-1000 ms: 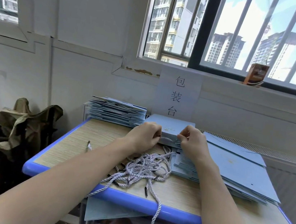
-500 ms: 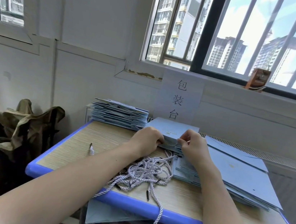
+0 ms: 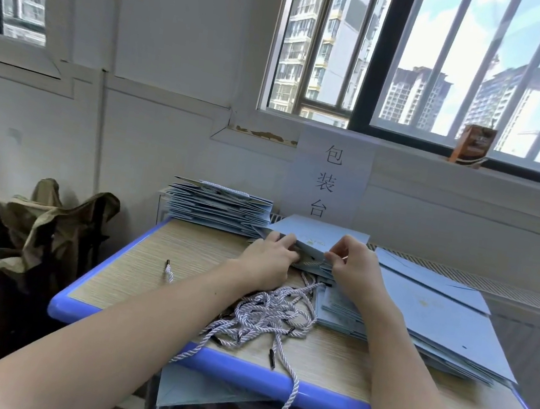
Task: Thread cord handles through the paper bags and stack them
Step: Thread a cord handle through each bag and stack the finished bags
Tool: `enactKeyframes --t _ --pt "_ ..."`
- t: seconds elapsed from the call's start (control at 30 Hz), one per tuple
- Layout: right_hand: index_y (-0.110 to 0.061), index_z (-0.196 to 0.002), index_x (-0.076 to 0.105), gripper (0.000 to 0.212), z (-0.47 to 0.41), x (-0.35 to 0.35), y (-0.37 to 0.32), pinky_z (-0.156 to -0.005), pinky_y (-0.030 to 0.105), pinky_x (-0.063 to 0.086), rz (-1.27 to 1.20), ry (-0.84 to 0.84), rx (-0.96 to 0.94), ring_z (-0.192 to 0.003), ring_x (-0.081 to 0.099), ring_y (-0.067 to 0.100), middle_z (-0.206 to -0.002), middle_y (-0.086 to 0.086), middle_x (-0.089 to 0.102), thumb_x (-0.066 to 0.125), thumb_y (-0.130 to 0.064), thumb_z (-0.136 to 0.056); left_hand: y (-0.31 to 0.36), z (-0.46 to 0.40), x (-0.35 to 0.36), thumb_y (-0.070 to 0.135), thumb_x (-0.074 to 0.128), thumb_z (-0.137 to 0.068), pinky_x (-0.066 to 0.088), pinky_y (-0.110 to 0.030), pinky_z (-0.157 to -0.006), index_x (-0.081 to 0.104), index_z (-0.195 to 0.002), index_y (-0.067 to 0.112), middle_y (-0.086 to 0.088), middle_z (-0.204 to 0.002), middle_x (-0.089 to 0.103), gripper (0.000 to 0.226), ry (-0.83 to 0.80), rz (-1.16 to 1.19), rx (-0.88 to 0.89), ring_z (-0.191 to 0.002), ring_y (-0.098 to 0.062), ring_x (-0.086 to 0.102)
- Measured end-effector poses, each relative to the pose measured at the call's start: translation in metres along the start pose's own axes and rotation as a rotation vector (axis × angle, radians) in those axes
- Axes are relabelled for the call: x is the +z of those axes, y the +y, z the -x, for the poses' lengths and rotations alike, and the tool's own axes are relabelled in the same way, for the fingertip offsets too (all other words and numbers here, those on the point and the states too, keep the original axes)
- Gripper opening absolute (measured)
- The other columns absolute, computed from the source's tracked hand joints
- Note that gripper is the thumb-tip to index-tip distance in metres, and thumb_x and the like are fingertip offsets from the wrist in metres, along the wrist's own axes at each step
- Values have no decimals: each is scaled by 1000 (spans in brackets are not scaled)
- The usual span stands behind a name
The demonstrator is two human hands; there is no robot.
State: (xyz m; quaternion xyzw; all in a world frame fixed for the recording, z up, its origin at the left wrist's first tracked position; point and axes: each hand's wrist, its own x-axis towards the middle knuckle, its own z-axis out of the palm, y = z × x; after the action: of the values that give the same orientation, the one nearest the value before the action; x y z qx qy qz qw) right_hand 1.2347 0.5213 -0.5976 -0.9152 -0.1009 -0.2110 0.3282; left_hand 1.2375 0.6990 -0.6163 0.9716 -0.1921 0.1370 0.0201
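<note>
Table (image 3: 157, 265), finished stack (image 3: 216, 209) at far left and flat pile (image 3: 436, 315) at right: unchanged since half a second ago. Light-blue paper bag (image 3: 312, 235) at table's far middle, held up at near edge. Left hand (image 3: 268, 255) gripping that edge, thumb now beneath instead of fisted. Right hand (image 3: 353, 266) pinching cord end, as before. Loose cords (image 3: 264, 313) tangled below.

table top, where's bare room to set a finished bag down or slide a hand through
Barest patch: the left half of the table, between the blue edge, the neat bag stack at the back and the single stray cord. A thinner strip runs along the front right edge. Crowded: the cord tangle in the middle and the spread bag pile filling the right.
</note>
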Motion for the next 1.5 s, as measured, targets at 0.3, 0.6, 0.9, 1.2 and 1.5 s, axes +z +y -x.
enactKeyframes --t 0.3,0.6,0.9,1.2,1.5 --pt "-11 -88 62 8 -1 2 2 -69 30 40 10 -18 -3 -82 59 21 -84 2 64 66 -13 -95 0 3 -3 6 51 -95 48 -38 -93 73 -115 10 -8 -111 67 30 211 304 -21 -103 -26 60" --pt "-14 -86 60 10 0 1 2 -68 30 42 17 -20 -11 -81 59 21 -83 2 63 66 -13 -94 3 4 -3 12 55 -88 50 -35 -86 78 -101 13 -9 -97 74 26 210 291 76 -95 -26 60" --pt "-15 -86 59 10 0 1 1 -65 29 40 12 -22 -4 -80 58 19 -83 1 62 64 -13 -95 4 4 -2 30 51 -96 43 -35 -89 71 -106 17 -2 -109 69 26 201 117 95 -107 -23 54" --pt "-15 -85 59 11 -1 1 2 -66 29 40 5 -23 1 -79 57 17 -82 0 62 65 -14 -95 -1 7 -9 26 55 -96 52 -33 -77 74 -99 18 0 -91 73 21 366 302 21 -84 -19 63" --pt "-15 -87 60 10 -1 2 2 -63 28 39 10 -16 1 -80 57 17 -83 0 62 65 -14 -95 3 5 -1 38 59 -95 49 -35 -81 69 -106 13 -7 -104 72 29 48 288 114 -97 -26 62"
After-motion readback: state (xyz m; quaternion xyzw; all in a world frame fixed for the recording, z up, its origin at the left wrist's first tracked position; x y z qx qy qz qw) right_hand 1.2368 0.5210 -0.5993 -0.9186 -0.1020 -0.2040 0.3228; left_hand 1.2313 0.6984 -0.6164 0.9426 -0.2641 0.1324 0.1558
